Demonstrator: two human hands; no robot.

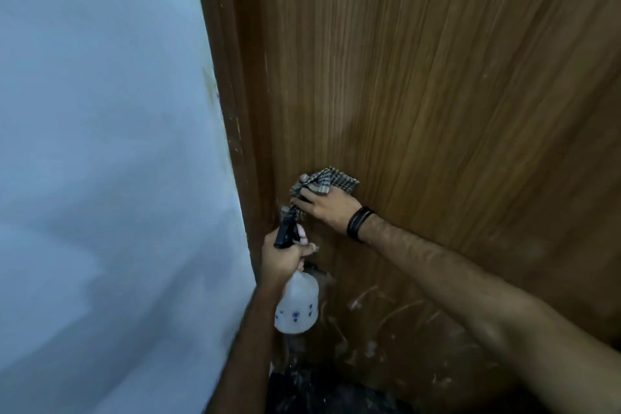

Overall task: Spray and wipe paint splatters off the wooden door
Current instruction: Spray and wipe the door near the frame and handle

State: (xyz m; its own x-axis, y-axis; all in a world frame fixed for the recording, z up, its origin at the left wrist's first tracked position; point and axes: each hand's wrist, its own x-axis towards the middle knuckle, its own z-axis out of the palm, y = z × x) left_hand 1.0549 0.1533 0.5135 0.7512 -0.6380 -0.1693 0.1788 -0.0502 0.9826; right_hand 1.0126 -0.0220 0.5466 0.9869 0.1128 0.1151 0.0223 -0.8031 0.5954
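A brown wooden door (437,94) fills the right of the view. White paint splatters (366,299) streak its lower part. My right hand (327,212) presses a checked cloth (324,183) flat against the door, fingers bunched in the fabric, near the door's left edge. Just below it, my left hand (282,257) grips the neck of a white spray bottle (297,304) with a black trigger head (285,232). The nozzle points up toward the cloth.
A pale blue-white wall (100,178) takes up the left half. The brown door frame (235,111) runs between wall and door, with small paint flecks on it. A dark speckled floor (319,393) shows at the bottom.
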